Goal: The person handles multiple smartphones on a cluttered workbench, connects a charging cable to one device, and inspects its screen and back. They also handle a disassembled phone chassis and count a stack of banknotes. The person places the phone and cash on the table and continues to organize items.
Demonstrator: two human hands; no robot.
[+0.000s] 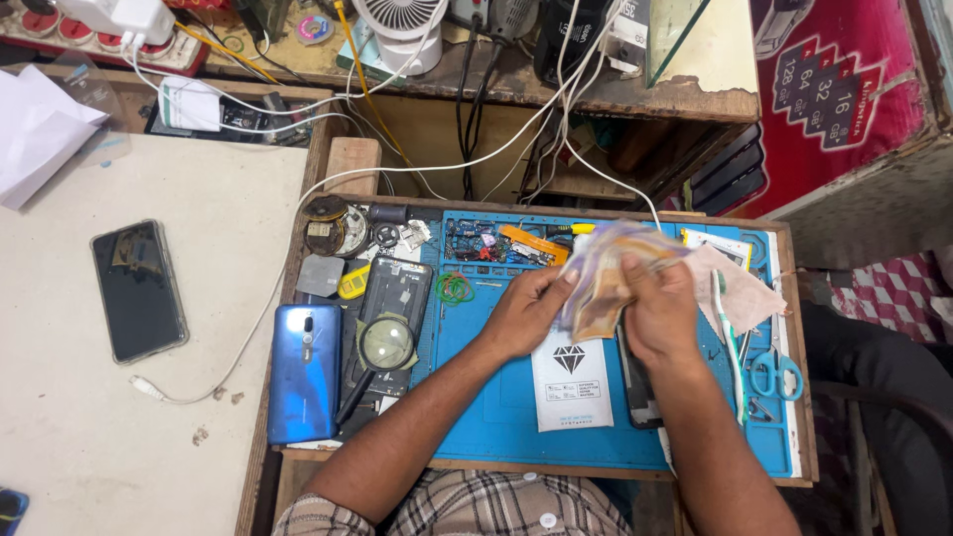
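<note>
A: What is the setting?

B: A cluttered repair bench: a blue work mat (496, 417) set in a wooden tray, with a pale tabletop (208, 328) to its left and a shelf of cables and a small white fan (400, 30) behind.

A: And the hands?

B: The 2 hands are close together above the middle of the mat. The left hand (523, 310) and the right hand (660, 310) both grip a bundle of banknotes (608, 278), fingers curled over its edges (the notes look blurred, so the exact finger placement is hard to read).

A: What lies directly beneath them?

B: A white packet with a black diamond mark (570, 379) lies on the mat just under the hands, and a dark phone (640, 382) lies beside it, partly hidden by the right forearm.

A: Further out?

B: To the right lie a toothbrush (728, 333), a pinkish cloth (745, 288) and blue-handled scissors (776, 375). To the left are green rubber bands (455, 288), a magnifying glass (383, 347) resting on an opened phone body, and a blue phone back (305, 372). Well apart, on the pale tabletop, 1 black phone (138, 290) lies face up, with a white cable (248, 337) running past it.
</note>
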